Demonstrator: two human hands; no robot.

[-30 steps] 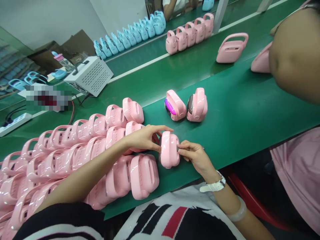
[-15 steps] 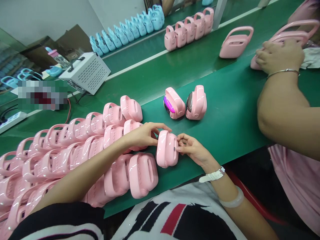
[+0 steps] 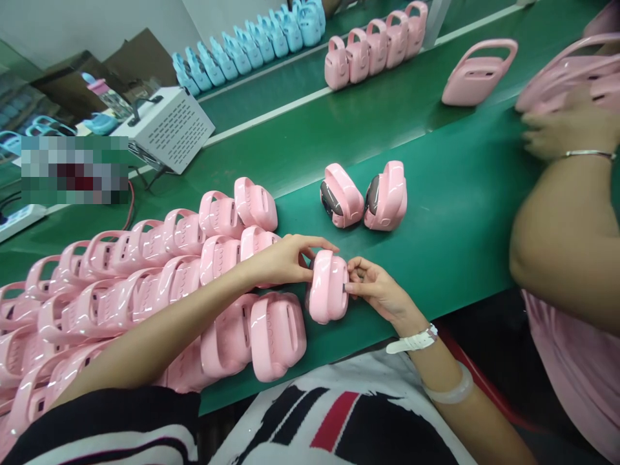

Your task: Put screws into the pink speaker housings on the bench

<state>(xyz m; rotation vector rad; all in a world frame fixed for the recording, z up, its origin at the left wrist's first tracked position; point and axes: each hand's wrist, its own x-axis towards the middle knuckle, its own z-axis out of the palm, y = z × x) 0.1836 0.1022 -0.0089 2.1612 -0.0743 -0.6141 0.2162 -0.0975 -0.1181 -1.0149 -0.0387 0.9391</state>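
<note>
My left hand (image 3: 295, 258) grips a glossy pink device with a carrying handle (image 3: 329, 294) from its far left side, fingers over the top edge. My right hand (image 3: 376, 289) is at the device's right face, fingers curled and thumb tip against a small dark slot there. Whether a small part is pinched in it I cannot make out. Just beyond stand two more pink devices, one on the left (image 3: 343, 197) and one on the right (image 3: 387, 197), each showing a dark rounded front panel.
Rows of pink handled devices (image 3: 184, 232) fill the green table's left side. A perforated metal box (image 3: 169, 132) stands behind. Farther back are blue devices (image 3: 252, 48) and pink ones (image 3: 375, 48). At right, a co-worker's hand (image 3: 571, 126) is on pink devices.
The purple glow on the left of the two standing devices has gone dark. My hands stay on the held device. The co-worker's hand has shifted right in view.
</note>
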